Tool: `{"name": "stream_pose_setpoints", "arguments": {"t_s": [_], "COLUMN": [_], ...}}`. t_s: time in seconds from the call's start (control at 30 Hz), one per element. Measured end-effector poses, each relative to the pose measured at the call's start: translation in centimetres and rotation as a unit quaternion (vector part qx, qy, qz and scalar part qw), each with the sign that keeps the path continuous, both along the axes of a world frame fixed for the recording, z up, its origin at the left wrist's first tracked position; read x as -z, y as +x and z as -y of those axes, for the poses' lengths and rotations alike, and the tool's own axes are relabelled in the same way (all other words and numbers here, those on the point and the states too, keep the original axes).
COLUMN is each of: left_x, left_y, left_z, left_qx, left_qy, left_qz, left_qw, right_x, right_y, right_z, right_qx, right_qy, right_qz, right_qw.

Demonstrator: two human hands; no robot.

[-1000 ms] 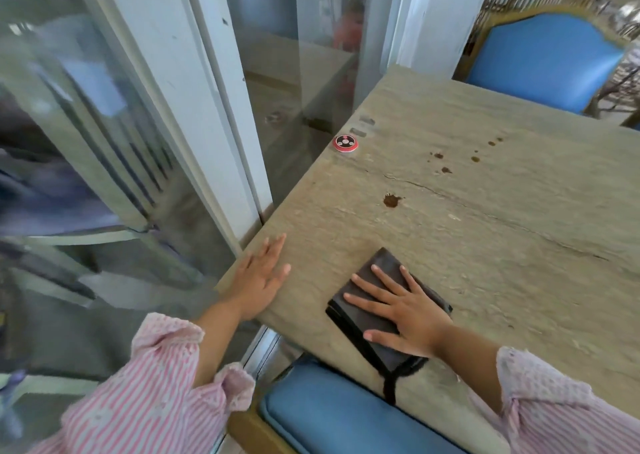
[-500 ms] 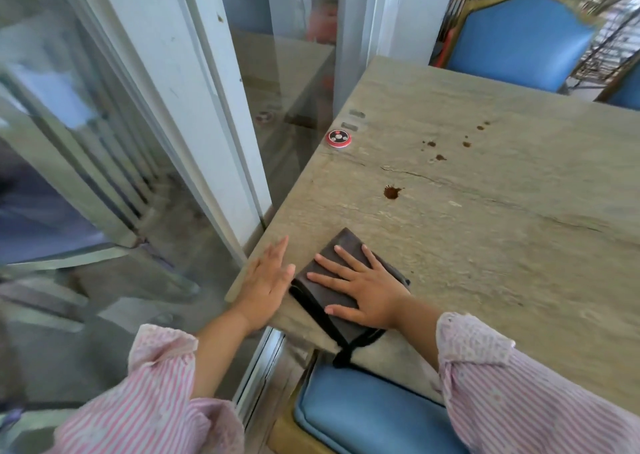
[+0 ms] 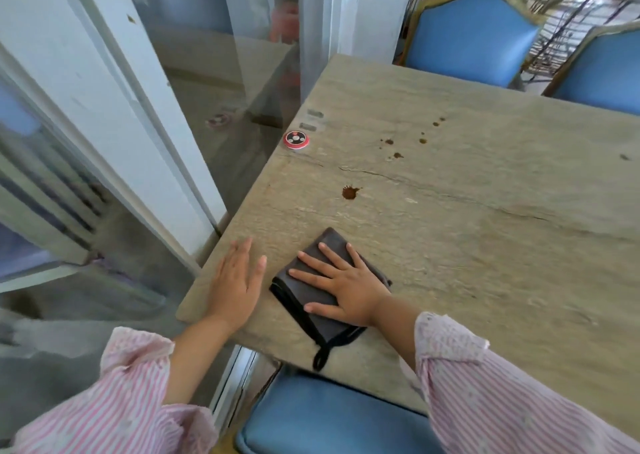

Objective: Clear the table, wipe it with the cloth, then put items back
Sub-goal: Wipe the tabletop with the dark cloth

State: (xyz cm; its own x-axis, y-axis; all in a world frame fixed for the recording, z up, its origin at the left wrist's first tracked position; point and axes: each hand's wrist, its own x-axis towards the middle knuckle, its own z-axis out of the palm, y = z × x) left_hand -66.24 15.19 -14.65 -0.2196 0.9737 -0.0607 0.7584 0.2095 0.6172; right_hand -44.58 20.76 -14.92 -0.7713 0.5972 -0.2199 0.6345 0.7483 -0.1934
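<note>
The right hand point(image 3: 348, 285) presses flat, fingers spread, on the folded cloth point(image 3: 323, 280) at the worktop's point(image 3: 485, 245) near-left corner. The left hand point(image 3: 235, 282) lies open just left of it, grasping nothing. The nearest stain point(image 3: 349, 193) lies straight beyond the cloth, so the right hand is better placed.

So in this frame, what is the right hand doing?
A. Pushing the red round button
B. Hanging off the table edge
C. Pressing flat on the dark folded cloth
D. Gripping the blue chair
C: the right hand lies flat, fingers spread, on the cloth; the left hand rests flat on the table beside it.
</note>
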Motion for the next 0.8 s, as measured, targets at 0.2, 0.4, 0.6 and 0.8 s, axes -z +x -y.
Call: {"name": "stream_pose_setpoints", "arguments": {"t_s": [0.2, 0.4, 0.6, 0.8], "left_x": [-0.3, 1.6, 2.1, 1.9], "left_y": [2.4, 2.2, 2.0, 2.1], "left_z": [-5.8, -6.8, -7.0, -7.1], "left_qx": [0.133, 0.115, 0.113, 0.112], "left_qy": [-0.014, 0.007, 0.005, -0.013], "left_qz": [-0.111, -0.163, -0.157, -0.142], "left_qw": [0.985, 0.98, 0.981, 0.983], "right_x": [-0.1, 0.2, 0.1, 0.2], "right_y": [9.5, 13.9, 5.8, 5.2], "right_z": [-3.0, -8.6, -7.1, -4.4], "right_qx": [0.173, 0.389, 0.334, 0.296], "right_qy": [-0.001, -0.01, -0.005, 0.002], "right_qz": [-0.015, 0.031, -0.026, -0.035], "right_qw": [0.985, 0.921, 0.942, 0.955]}}
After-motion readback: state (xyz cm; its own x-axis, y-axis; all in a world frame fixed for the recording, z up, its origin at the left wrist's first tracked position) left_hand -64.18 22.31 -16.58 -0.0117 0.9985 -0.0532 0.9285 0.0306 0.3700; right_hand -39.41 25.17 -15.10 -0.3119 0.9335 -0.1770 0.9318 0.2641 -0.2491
